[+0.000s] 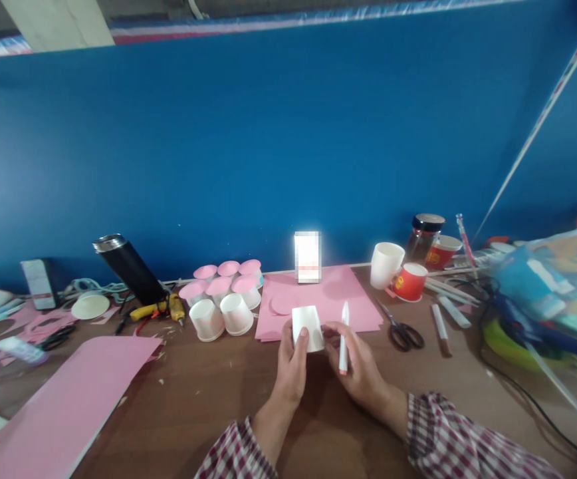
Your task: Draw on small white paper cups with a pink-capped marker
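A small white paper cup (311,326) is in my left hand (291,369), the thumb pressed on its side. My right hand (363,366) is closed around a white marker (344,349) with an orange-red end. The marker stands nearly upright, its pale tip pointing up. Some fingertips of the right hand are close to the cup's right side; I cannot tell whether they touch it. Just beyond the hands lies a stack of pink paper (338,293) with a pink paper disc (283,304) on it.
Left of the pink stack stand several cups with pink tops (219,287) and two plain white cups (237,314). Further left are a glue gun (153,310), a black flask (133,269) and pink sheets (79,392). Scissors (405,334), a red cup (411,283) and a plastic bag (562,286) are right.
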{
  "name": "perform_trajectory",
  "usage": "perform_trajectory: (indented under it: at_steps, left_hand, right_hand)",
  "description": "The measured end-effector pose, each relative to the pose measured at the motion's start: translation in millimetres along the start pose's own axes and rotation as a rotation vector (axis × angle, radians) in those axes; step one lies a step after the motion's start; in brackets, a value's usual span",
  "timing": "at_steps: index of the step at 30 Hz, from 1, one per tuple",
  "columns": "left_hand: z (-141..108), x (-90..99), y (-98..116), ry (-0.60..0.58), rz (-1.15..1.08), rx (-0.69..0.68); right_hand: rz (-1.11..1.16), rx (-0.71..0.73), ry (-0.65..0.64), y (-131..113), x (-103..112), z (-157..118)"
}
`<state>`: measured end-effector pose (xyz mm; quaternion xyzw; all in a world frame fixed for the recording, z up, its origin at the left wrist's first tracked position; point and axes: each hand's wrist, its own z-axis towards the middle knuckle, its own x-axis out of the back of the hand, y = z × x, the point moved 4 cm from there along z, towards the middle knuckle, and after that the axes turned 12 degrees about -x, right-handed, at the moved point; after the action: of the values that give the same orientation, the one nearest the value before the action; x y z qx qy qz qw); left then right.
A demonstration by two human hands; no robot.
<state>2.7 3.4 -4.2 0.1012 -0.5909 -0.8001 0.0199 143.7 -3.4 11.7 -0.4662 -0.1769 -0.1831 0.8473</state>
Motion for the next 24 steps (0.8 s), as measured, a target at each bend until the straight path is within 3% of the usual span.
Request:
perform_trajectory:
  at_steps: [4, 15, 24]
  left_hand:
    - [1, 0.1, 0, 0.043, -0.021, 0.038]
    - [-1, -3.8, 7, 0.002, 0.008, 0.06]
    - [-1, -6.3, 13, -0.012, 0.017, 0.072]
  right_hand:
    - [-0.04, 0.046, -0.034, 2, -5, 0]
    - [0.021, -0.031, -0.016, 2, 3, 2]
    - [0.02, -0.102, -0.098, 5, 0, 6]
